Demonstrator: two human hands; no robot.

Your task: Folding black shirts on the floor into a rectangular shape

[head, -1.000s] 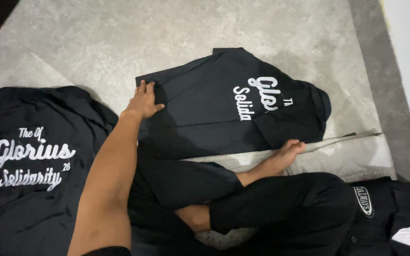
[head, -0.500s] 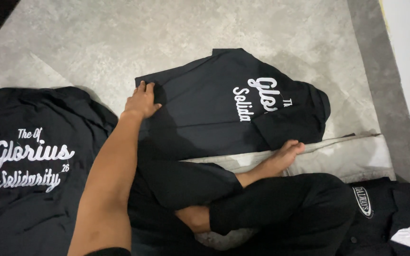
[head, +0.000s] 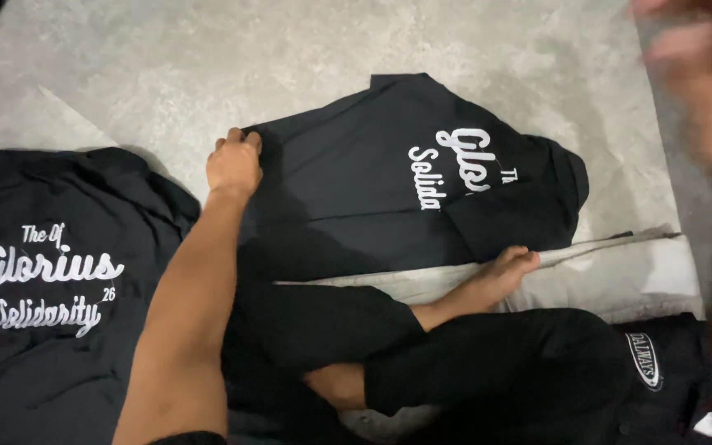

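Note:
A black shirt (head: pixel 356 189) with white script lettering lies partly folded on the grey floor (head: pixel 208 66) in front of me. My left hand (head: pixel 235 162) is at its near-left corner, fingers curled over the edge of the cloth. My right hand (head: pixel 706 91) is raised at the top right, close to the camera and blurred, with nothing seen in it. My crossed legs in black trousers (head: pixel 471 371) sit below the shirt. One bare foot (head: pixel 504 272) rests by its lower edge.
A second black shirt (head: pixel 51 330) with white lettering lies spread out at the left. A light grey cloth (head: pixel 620 280) lies under my foot at the right. Another black garment with an oval patch (head: pixel 661 363) is at the bottom right.
My right hand has come into view at the top right, moving fast and blurred. My left hand stays on the shirt's corner.

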